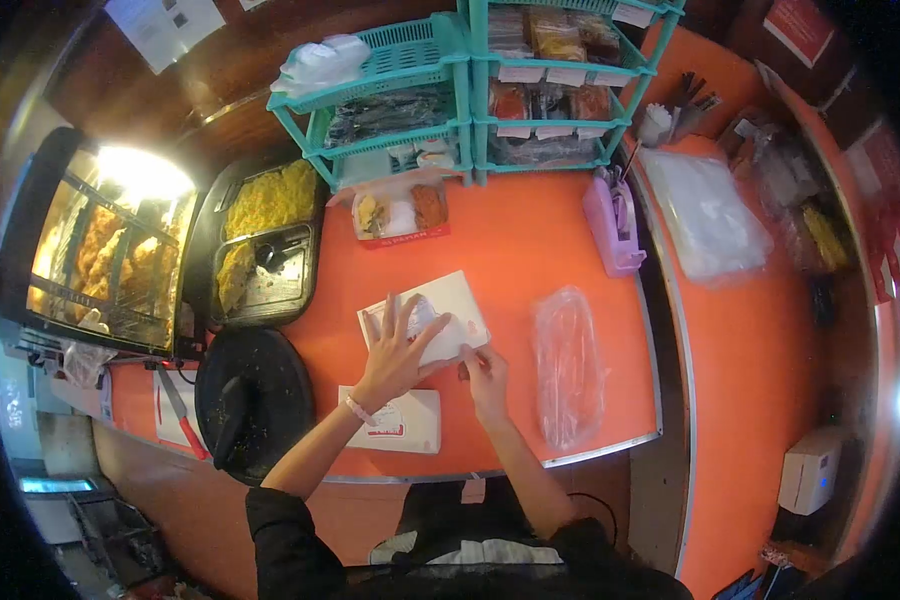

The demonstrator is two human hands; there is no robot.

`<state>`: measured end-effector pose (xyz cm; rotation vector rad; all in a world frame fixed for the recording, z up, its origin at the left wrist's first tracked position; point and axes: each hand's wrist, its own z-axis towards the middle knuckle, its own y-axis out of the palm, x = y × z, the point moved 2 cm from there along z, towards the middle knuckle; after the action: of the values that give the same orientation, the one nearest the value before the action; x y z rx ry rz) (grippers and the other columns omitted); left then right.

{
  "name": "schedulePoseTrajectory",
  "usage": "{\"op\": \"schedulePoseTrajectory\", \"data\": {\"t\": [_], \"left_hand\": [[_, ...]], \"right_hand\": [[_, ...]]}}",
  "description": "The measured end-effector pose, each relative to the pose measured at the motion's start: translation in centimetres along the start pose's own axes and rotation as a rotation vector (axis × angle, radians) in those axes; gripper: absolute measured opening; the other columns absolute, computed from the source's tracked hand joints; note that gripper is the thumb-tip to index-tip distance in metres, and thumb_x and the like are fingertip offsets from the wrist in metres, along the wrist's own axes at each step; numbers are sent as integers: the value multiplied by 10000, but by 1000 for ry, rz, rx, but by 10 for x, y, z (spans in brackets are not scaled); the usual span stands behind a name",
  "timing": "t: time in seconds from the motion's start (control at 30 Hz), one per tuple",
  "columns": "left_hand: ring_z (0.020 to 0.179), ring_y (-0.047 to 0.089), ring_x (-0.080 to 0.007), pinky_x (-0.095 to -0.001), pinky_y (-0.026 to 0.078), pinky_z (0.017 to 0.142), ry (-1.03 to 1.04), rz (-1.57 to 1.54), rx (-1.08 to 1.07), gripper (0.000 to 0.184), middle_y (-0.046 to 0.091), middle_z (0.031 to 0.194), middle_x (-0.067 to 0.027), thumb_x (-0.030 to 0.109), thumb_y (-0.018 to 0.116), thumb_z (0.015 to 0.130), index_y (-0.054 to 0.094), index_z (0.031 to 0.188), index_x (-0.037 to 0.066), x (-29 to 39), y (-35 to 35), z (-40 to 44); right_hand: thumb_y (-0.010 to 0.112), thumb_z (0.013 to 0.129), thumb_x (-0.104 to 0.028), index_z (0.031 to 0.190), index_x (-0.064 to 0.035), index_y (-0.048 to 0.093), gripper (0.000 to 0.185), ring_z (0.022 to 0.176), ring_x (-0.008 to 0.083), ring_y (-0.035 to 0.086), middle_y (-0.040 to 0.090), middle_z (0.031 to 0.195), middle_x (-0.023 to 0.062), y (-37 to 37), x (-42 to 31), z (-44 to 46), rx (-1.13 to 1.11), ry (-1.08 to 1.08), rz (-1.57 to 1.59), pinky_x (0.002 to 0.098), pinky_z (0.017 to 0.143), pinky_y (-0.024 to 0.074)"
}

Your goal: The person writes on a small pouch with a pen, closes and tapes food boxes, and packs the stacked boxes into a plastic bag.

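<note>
A white paper piece or flattened box (pixel 455 297) lies tilted on the orange table in the middle. My left hand (pixel 398 352) is over its left part with fingers spread, beside a whitish, shiny item (pixel 422 316) that I cannot make out clearly. At the lower right corner of the white piece, my right hand (pixel 483 375) has its fingers closed at the edge; what they hold is too small to name. Nearer to me lies a folded white box (pixel 400 420) with red print, below my left hand.
An open food box (pixel 402 217) stands behind, below teal racks (pixel 400 55). At left are a lit fried-food case (pixel 110 245), trays of yellow food (pixel 270 200), a black round board (pixel 255 400) and a red-handled knife (pixel 190 435). Plastic bags (pixel 568 370) and a purple tape dispenser (pixel 613 222) are right.
</note>
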<state>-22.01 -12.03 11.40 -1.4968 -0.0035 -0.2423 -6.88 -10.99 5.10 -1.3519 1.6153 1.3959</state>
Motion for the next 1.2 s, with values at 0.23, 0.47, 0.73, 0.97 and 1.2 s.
{"op": "schedulePoseTrajectory", "data": {"t": [0.23, 0.47, 0.73, 0.97, 1.2], "left_hand": [[1311, 188, -454, -731, 173, 948, -24, 88, 77, 622, 255, 1449, -95, 521, 568, 779, 372, 1354, 387, 15, 0, -5], [1294, 239, -442, -726, 197, 942, -7, 146, 146, 588, 290, 1437, -73, 506, 563, 785, 396, 1337, 394, 12, 8, -4], [1339, 218, -365, -655, 200, 1003, 48, 23, -21, 836, 267, 1457, -47, 482, 620, 751, 257, 1411, 118, -14, 4, 5], [1339, 216, -356, -662, 209, 992, 89, 37, 10, 785, 288, 1450, -21, 521, 606, 757, 318, 1386, 152, -19, -2, 3], [1338, 123, -450, -661, 174, 1013, 61, 56, -141, 842, 195, 1484, -48, 537, 658, 704, 274, 1409, 285, -23, -15, 12]], "right_hand": [[655, 835, -183, 897, 14, 574, 222, 723, 117, 509, 574, 831, 56, -8, -4, -4, 50, -119, -253, 282, 629, 404], [769, 678, -143, 1268, -122, 457, 668, 1248, 312, 361, 289, 1401, 160, -38, -59, 35, -113, -875, -966, 438, 984, 353], [714, 677, -297, 1319, -340, 422, 706, 1326, 322, 284, 295, 1451, 60, -26, -75, 88, -1072, -1252, -1362, 485, 1048, 295], [680, 718, -319, 1283, -341, 449, 611, 1274, 310, 345, 341, 1417, 57, -24, -58, 94, -953, -1509, -1316, 487, 975, 362], [693, 714, -296, 1231, -333, 482, 560, 1256, 322, 365, 340, 1411, 68, -23, -72, 95, -1117, -1349, -1295, 481, 945, 400]]}}
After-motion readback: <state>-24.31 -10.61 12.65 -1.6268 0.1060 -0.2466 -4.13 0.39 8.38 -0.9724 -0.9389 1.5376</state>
